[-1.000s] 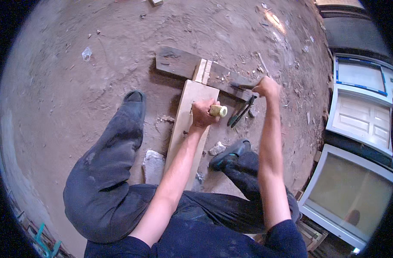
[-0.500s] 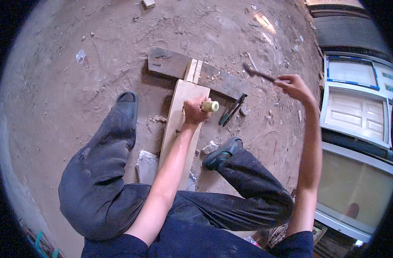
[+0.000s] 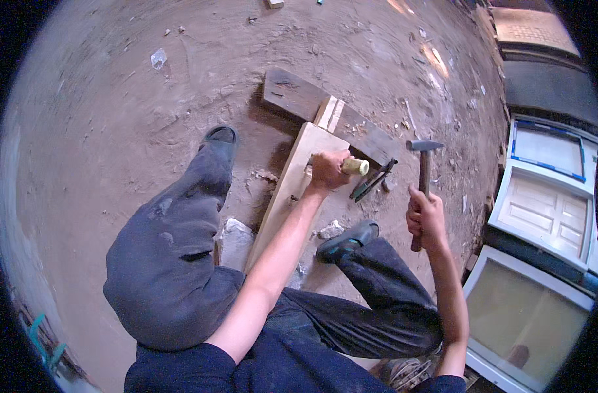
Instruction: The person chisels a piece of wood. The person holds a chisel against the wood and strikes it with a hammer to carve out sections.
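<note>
My left hand is closed round a chisel with a pale yellow handle, which sticks out to the right of the fist; its blade is hidden. The fist rests against a pale wooden plank that runs from between my legs away from me. To the right, my right hand grips a hammer near the lower part of its brown handle. The hammer stands roughly upright in the view, its grey metal head on top, apart from the chisel and the plank.
A dark board lies crosswise under the plank's far end, by its pale tenon. Dark-handled pliers lie right of the plank. A whitish block sits by my left leg. White-framed panels stand at right.
My right hand has come nearer to me and leftward, and the hammer has turned from pointing left to pointing up. My left hand keeps its grip; the whole view has shifted.
</note>
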A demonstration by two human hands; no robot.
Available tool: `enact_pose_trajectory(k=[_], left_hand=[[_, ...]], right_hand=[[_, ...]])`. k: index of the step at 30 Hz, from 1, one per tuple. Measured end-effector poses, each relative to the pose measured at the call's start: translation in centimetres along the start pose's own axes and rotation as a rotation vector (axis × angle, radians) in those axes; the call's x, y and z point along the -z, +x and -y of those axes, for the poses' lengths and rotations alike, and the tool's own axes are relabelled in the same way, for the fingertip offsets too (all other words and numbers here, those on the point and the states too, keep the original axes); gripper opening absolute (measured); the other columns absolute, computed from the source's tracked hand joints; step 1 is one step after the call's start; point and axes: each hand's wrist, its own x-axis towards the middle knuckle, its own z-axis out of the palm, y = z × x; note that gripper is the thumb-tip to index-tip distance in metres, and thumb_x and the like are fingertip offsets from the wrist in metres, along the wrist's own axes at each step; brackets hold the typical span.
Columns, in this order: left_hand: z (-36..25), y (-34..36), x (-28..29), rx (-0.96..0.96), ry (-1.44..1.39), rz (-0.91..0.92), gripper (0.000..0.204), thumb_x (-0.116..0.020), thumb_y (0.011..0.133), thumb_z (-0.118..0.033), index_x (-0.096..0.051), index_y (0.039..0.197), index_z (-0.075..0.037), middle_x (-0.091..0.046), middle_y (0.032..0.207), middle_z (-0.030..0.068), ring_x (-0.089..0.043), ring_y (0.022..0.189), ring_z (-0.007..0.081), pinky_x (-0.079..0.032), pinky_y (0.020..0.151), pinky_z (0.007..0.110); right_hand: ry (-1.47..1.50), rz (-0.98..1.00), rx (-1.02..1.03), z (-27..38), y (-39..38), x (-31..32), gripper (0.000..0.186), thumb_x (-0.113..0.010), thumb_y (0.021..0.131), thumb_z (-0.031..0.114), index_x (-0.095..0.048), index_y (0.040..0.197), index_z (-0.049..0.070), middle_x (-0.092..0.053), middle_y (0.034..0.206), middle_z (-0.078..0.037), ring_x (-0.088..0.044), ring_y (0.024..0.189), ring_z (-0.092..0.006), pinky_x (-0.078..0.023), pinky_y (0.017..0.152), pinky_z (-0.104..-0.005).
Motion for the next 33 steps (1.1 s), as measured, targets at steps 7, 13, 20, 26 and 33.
enact_pose_trajectory(k=[7,13,20,26,33], left_hand=[[-0.1,0.1,0.8,0.005,0.010,0.012,0.029,-0.062,0.077,-0.030,-0.052,0.058,-0.010,-0.053,0.051,0.0155,-0.059,0.049,0.0349,-0.044,0.044,0.044],[0.1,0.2,0.3,-0.003,-0.032,-0.009,0.029,-0.062,0.077,-0.029,-0.051,0.058,-0.010,-0.054,0.053,0.0157,-0.059,0.050,0.0360,-0.044,0.044,0.044],[0.1,0.1,0.3,-0.020,0.033,0.003,0.030,-0.061,0.078,-0.027,-0.049,0.057,-0.009,-0.053,0.052,0.0155,-0.058,0.049,0.0362,-0.043,0.043,0.044],[0.6,-0.5,-0.1,-0.017,0.000,-0.021,0.028,-0.061,0.077,-0.026,-0.051,0.057,-0.010,-0.052,0.050,0.0141,-0.057,0.047,0.0345,-0.043,0.043,0.043],[0.0,-0.3,0.0,-0.052,0.054,0.029,0.022,-0.062,0.074,-0.022,-0.051,0.059,-0.010,-0.054,0.053,0.0142,-0.059,0.049,0.0334,-0.043,0.044,0.043]], right_hand=[[-0.246,-0.038,0.579,-0.3,0.0,0.9,0.026,-0.063,0.090,0.014,-0.049,0.070,0.007,-0.042,0.051,0.003,-0.037,0.040,-0.0051,-0.025,0.036,-0.0230],[-0.593,-0.164,0.740,-4.2,1.4,-0.7,0.020,-0.067,0.086,0.020,-0.067,0.087,0.000,-0.057,0.060,-0.008,-0.050,0.056,-0.0128,-0.040,0.053,-0.0333],[-0.418,-0.140,0.702,-5.6,2.1,-1.1,0.040,-0.060,0.091,0.017,-0.042,0.057,0.008,-0.040,0.052,0.005,-0.038,0.047,-0.0063,-0.028,0.043,-0.0262],[-0.576,-0.217,0.902,-4.5,2.8,-2.2,0.035,-0.058,0.092,0.015,-0.042,0.065,0.000,-0.036,0.051,0.000,-0.032,0.049,-0.0074,-0.027,0.044,-0.0294],[-0.466,-0.075,0.694,-5.5,4.0,-0.9,0.041,-0.063,0.090,0.016,-0.045,0.056,0.003,-0.041,0.051,0.004,-0.035,0.047,-0.0049,-0.027,0.042,-0.0276]])
